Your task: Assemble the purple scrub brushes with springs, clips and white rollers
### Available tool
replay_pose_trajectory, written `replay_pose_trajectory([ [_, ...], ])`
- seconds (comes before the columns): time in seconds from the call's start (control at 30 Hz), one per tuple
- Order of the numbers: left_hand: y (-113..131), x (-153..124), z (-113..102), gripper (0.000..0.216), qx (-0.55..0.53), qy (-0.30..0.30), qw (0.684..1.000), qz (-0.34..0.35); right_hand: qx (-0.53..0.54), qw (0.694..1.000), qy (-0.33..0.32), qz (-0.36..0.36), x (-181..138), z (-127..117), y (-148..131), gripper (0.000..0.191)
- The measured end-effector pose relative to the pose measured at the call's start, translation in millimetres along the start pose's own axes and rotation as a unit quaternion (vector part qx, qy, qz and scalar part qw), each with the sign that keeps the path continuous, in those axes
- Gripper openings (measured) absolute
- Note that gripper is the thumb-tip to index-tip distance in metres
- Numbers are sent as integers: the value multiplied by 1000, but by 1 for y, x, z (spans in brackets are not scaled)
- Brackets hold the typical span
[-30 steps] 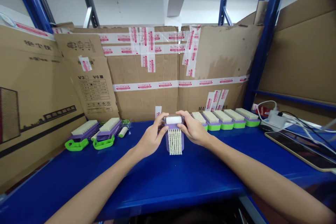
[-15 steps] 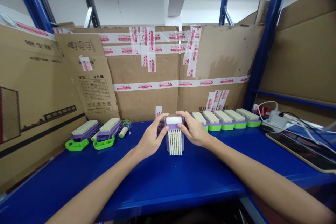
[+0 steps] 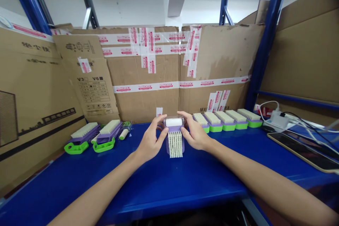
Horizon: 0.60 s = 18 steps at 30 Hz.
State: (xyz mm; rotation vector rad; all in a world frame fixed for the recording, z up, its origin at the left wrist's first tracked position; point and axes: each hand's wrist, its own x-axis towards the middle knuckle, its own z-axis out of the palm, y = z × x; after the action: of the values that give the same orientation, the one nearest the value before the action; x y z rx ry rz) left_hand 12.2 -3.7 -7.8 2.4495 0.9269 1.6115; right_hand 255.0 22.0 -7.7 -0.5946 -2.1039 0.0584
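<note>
Together, left hand (image 3: 150, 141) and right hand (image 3: 196, 134) pinch a purple, ridged-bristle brush (image 3: 175, 144) near blocky green-based brushes (image 3: 225, 119) and taped cardboard (image 3: 145, 104).

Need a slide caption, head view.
Left hand and right hand hold a purple brush, with five green-based brushes lined up to the right.

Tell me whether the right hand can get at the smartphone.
Probably not while the right hand and left hand hold the purple bristle brush; the near side of the smartphone looks free.

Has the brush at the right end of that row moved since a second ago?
No. The end brush shows no shift either way against the blue rack post.
</note>
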Motion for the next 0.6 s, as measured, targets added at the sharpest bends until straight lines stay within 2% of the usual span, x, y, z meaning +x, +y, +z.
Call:
replay_pose_trajectory([
  [0.6,4,1,-6,38,39,-12,999,-4,-9,1000,-1,-2,3,-1,-4,46],
])
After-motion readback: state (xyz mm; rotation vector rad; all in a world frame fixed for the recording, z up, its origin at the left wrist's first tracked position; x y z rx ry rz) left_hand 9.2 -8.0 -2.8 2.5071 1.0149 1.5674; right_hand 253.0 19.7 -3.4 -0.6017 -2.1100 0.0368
